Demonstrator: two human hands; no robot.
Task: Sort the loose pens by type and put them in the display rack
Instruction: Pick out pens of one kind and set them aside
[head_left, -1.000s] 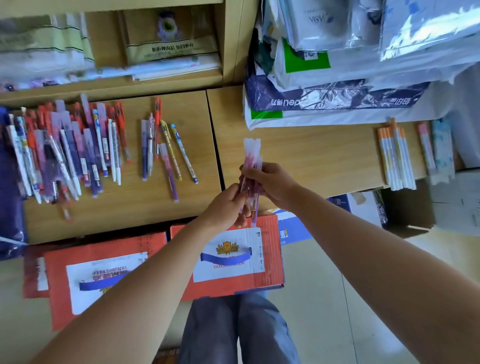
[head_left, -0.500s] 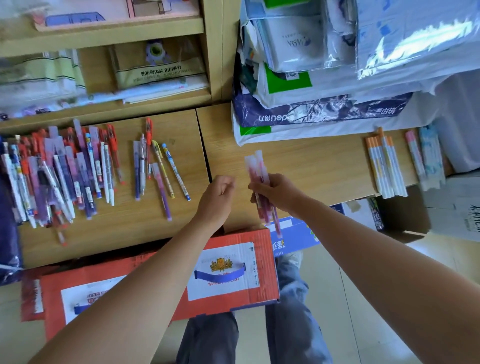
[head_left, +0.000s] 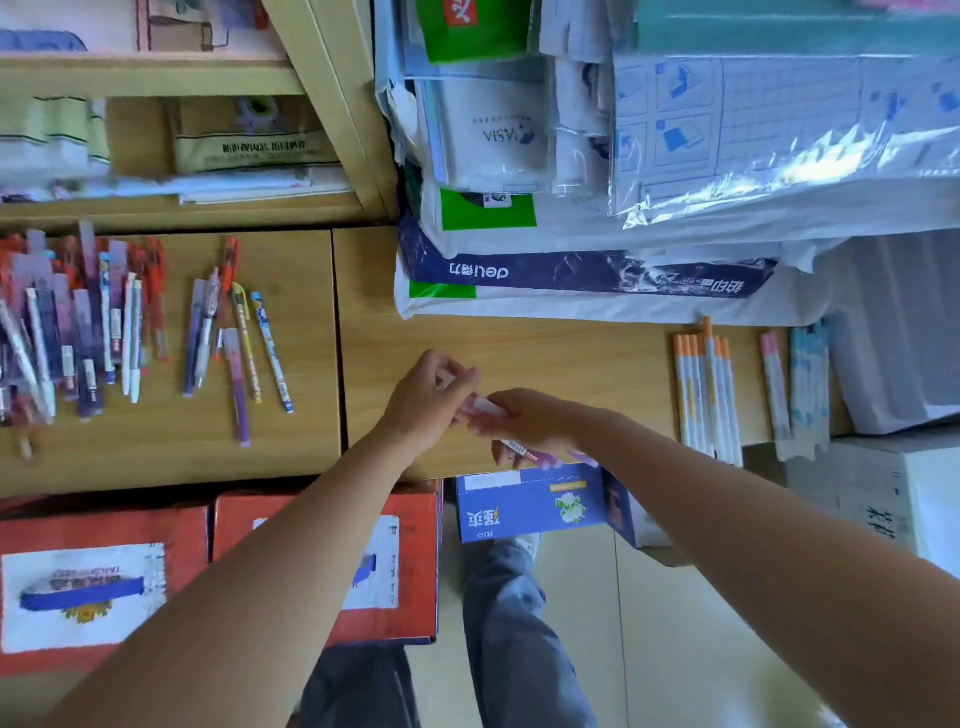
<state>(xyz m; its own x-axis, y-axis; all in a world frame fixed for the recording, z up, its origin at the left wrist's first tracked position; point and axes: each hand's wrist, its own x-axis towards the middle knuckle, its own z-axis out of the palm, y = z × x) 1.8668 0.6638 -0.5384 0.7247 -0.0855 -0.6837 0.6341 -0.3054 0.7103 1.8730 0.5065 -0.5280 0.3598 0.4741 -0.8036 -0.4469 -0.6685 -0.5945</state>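
Pinching pink pens (head_left: 485, 408) in right hand (head_left: 524, 421) fingers, left hand (head_left: 431, 400) fingers curled touching them

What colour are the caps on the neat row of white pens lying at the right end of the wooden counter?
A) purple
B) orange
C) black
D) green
B: the white pens lined up at the right of the wooden counter all have orange caps at their far ends.

Bright, even daylight with glare on plastic wrapping (head_left: 779, 156) at upper right. Soft motion blur throughout; wide-angle bending at edges.
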